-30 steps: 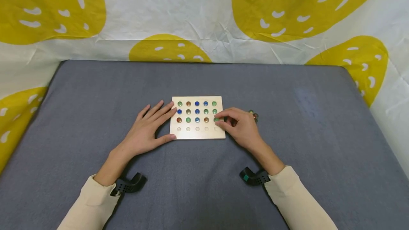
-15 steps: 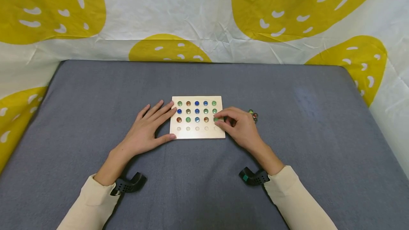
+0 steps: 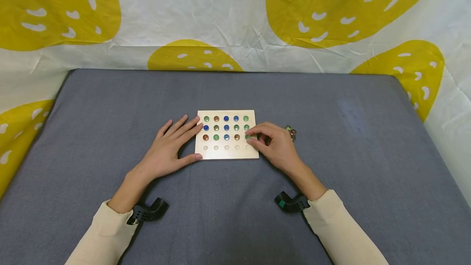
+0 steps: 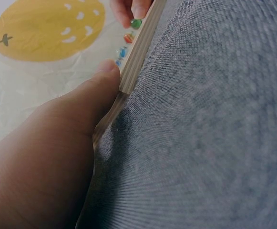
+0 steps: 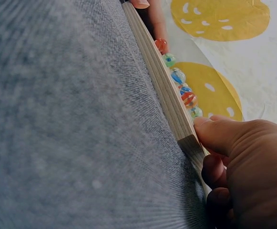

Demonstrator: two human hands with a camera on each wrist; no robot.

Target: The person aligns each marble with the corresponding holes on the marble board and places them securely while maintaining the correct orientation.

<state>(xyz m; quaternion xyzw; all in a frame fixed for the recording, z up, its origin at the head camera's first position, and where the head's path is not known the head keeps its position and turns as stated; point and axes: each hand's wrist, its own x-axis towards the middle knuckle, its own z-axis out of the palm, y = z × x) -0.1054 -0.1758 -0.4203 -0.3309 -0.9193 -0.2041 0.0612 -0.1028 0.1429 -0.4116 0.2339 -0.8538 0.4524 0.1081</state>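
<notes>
Wooden board with coloured marbles lies flat near the middle of the table, between the two hands, and we see four rows of five places on it; the three far rows carry glass marbles in green, blue, red and orange tones, while the nearest row shows pale round hollows. Our left hand reaches in from the left, its grip spread wide with straight fingers, fingertips on the board's left edge and thumb at the near left corner, resting there without closing round anything. Our right hand has its grip drawn nearly together, thumb and index finger pinching a green marble at the right end of the third row from the far side; we cannot tell whether that marble sits fully in its hollow. Just beyond the right hand, to the right of the board, a few loose marbles, green and reddish, lie together on the grey cloth covering the table, partly hidden by the hand. We wear pale sleeves and a black device at each wrist, and behind the table hangs a white curtain printed with large yellow shapes
</notes>
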